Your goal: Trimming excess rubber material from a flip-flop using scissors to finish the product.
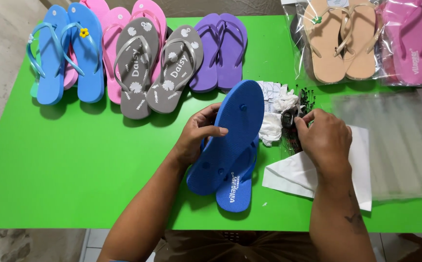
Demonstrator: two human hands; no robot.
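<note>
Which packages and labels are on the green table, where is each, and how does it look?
Clear bag: top right, holding beige flip-flops.
Clear bag: far top right corner, holding pink flip-flops.
Empty clear bags: right side, flat, see-through stack.
White paper labels: centre, behind the blue flip-flop, small loose pile.

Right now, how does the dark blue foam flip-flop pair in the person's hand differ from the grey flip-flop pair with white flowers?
The dark blue foam flip-flop pair is stacked, top sole facing up, gripped by the left hand; the grey flip-flop pair with white flowers lies side by side, straps up, untouched. The blue sole is plain; the grey ones are patterned. Both rest on the green table.
</note>
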